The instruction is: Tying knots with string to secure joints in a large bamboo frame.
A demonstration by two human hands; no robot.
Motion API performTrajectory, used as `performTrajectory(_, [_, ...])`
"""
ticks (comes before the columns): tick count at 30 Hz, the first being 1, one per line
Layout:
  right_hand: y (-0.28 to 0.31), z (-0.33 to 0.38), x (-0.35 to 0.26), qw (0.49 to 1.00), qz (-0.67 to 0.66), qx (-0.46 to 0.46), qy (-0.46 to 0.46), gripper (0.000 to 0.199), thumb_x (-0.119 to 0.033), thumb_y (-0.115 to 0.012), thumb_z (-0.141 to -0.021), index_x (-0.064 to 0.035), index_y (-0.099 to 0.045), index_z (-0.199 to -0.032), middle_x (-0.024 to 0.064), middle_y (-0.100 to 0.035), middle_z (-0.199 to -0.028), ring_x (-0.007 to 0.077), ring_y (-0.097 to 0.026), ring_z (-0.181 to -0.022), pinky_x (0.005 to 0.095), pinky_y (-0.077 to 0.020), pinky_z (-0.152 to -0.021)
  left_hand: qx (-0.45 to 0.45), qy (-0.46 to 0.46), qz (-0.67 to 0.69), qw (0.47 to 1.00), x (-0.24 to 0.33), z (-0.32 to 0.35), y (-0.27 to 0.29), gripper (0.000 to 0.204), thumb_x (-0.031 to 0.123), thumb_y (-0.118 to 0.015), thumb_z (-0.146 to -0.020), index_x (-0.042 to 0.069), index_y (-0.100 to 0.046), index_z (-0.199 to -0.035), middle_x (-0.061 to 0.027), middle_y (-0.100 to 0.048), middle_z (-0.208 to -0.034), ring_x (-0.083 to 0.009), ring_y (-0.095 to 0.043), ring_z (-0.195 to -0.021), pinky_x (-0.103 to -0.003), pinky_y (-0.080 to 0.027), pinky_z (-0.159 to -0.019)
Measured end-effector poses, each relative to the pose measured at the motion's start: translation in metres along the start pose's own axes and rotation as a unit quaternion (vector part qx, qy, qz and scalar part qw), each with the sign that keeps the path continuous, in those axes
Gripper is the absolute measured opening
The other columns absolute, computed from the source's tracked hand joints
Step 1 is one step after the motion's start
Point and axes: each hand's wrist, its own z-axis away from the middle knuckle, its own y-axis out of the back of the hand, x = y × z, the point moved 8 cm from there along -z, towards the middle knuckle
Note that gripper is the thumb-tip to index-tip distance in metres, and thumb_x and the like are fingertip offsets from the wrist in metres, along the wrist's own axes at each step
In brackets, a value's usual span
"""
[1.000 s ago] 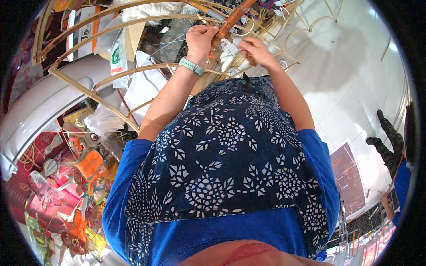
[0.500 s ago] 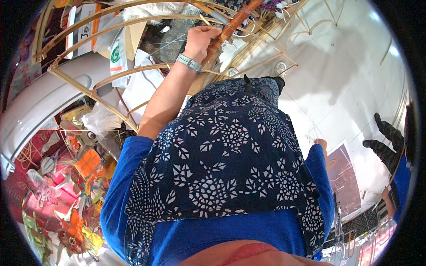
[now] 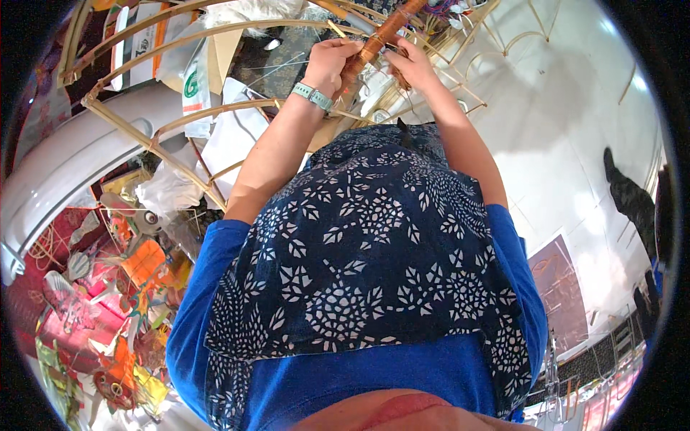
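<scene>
A pole wrapped in shiny brown binding point(image 3: 381, 37) slants across the top of the view. My left hand point(image 3: 330, 63), with a pale green watch on its wrist, is closed on the pole's left side, thumb and fingers pinched together. On the other side, my right hand point(image 3: 415, 66) has its fingers bent in close to the pole. Something small and brown shows under those fingers, too unclear to name. Curved bamboo strips of a light frame point(image 3: 215, 113) pass around and beneath my left forearm.
At the left, a rounded white edge point(image 3: 93, 136) borders a spread of colourful craft figures point(image 3: 144, 262). Papers and a plastic bag point(image 3: 192, 93) lie beyond the frame. More bamboo strips point(image 3: 503, 52) reach over the pale tiled floor. Another person's dark-clothed leg point(image 3: 631, 194) shows at the far right.
My right hand has come up from low on the right side to the pole, beside my left hand. My left hand stays at the pole. The person at the right has shifted.
</scene>
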Motion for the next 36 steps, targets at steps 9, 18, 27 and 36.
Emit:
performTrajectory(9, [-0.005, -0.003, 0.011, 0.925, -0.359, -0.078, -0.094, 0.025, -0.013, -0.059, -0.083, -0.0020, -0.056, -0.106, 0.0085, -0.062, -0.078, 0.0128, -0.059, -0.065, 0.0262, -0.0473, -0.055, -0.035, -0.034, 0.002, 0.999, 0.005, 0.008, -0.013, 0.008, 0.006, -0.061, -0.082, -0.002, -0.061, -0.083, -0.0069, -0.062, -0.079, -0.0140, -0.059, -0.068, -0.026, -0.050, -0.061])
performTrajectory(18, [0.011, -0.025, 0.006, 0.987, -0.154, -0.027, -0.048, 0.017, -0.009, -0.060, -0.081, -0.0013, -0.059, -0.096, 0.0037, -0.060, -0.078, 0.0111, -0.057, -0.064, 0.0249, -0.0465, -0.058, 0.013, -0.057, -0.006, 0.998, 0.009, 0.022, -0.023, 0.008, 0.005, -0.057, -0.085, 0.000, -0.059, -0.078, -0.0066, -0.062, -0.078, -0.0129, -0.059, -0.069, -0.026, -0.050, -0.061])
performTrajectory(27, [0.007, -0.033, 0.013, 0.998, -0.035, 0.035, -0.025, 0.016, -0.007, -0.063, -0.079, -0.0028, -0.063, -0.094, 0.0028, -0.063, -0.087, 0.0108, -0.057, -0.074, 0.0263, -0.0466, -0.062, 0.021, -0.043, 0.015, 0.999, 0.004, 0.025, -0.024, 0.009, 0.007, -0.058, -0.085, 0.000, -0.059, -0.080, -0.0070, -0.062, -0.077, -0.0137, -0.059, -0.061, -0.027, -0.051, -0.053])
performTrajectory(36, [0.001, -0.030, 0.024, 0.997, -0.052, -0.019, -0.049, 0.016, -0.010, -0.066, -0.077, -0.0026, -0.062, -0.090, 0.0020, -0.061, -0.083, 0.0108, -0.056, -0.073, 0.0257, -0.0455, -0.063, -0.021, -0.019, 0.012, 1.000, 0.000, 0.024, -0.028, 0.011, 0.005, -0.060, -0.083, -0.003, -0.057, -0.076, -0.0077, -0.060, -0.076, -0.0136, -0.058, -0.063, -0.027, -0.050, -0.056])
